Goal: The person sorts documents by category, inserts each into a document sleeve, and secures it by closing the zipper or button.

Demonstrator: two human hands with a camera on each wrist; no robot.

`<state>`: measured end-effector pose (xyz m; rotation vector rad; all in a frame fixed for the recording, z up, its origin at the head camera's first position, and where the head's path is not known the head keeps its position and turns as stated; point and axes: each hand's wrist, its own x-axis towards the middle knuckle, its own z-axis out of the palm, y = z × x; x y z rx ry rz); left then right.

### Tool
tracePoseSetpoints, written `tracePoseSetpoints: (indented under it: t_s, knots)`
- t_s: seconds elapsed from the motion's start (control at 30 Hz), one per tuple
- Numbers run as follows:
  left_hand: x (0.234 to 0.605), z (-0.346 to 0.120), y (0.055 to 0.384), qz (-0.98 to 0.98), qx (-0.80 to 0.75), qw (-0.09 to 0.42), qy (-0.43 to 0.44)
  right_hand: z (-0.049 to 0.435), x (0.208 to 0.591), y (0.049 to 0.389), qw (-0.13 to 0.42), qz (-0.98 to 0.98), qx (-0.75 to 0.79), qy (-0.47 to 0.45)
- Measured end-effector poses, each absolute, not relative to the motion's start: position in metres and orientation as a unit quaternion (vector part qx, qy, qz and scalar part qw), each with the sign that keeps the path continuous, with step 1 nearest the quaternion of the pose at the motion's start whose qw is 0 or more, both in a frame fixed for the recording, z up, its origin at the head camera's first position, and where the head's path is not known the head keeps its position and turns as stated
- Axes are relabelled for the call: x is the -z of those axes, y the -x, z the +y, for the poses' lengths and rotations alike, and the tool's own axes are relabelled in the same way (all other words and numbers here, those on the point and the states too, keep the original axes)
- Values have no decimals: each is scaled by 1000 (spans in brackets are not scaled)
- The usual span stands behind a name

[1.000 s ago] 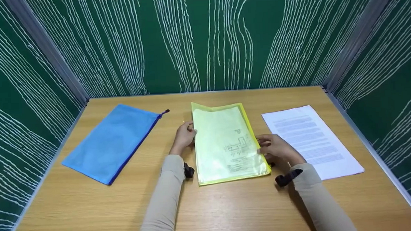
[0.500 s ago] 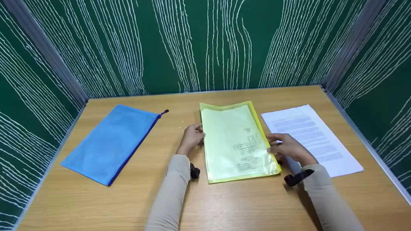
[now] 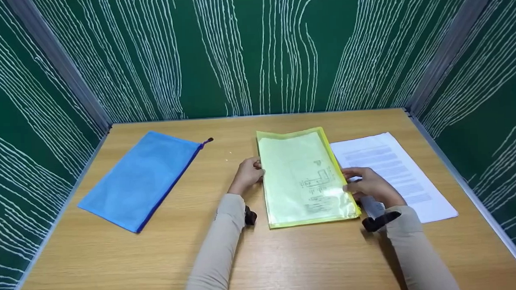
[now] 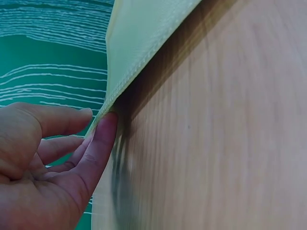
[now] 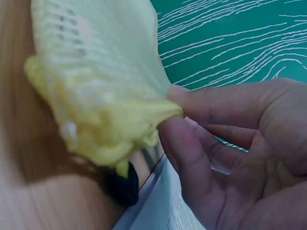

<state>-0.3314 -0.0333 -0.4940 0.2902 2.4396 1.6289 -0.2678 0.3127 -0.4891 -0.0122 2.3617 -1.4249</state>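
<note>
Here's one blue zip pouch (image 3: 141, 181), one white paper document (image 3: 400, 178), one translucent yellow plastic pouch (image 3: 295, 173), its sides pinched by left hand (image 3: 247, 174) and right hand (image 3: 373, 186).

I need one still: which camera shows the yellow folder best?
Head view: nearly the whole yellow folder shows. Left wrist shows just part, pinched by the left hand; right wrist, a blurred part, pinched by the right hand.

My right hand (image 5: 261, 165) pinches the yellow edge of a translucent folder (image 5: 100, 72), thumb to fingertip. Folder face has a mesh texture; its near corner is bunched and blurry. Black pull tab (image 5: 124, 187) hangs off that corner. Wood tabletop (image 5: 29, 187) at left, printed paper (image 5: 165, 203) below, white-lined green wall (image 5: 225, 45) behind.
</note>
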Motion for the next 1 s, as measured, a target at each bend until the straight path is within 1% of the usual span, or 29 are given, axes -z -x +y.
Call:
tracePoseSetpoints:
  t_s: [0.23,0.37,0.57,0.87,1.0]
  knots:
    - [494,-35,330,837,-532,93,-87,314,491,270,202,846,493,-4]
    - [494,-37,330,830,-541,109,-84,314,491,270,204,851,485,-10]
    - [494,-41,328,831,-534,120,-96,314,492,269,200,850,488,13]
    - [490,-50,328,857,-495,100,-105,313,488,267,198,858,473,20]
    - [489,-60,330,872,-473,81,-99,314,487,268,183,866,465,14]
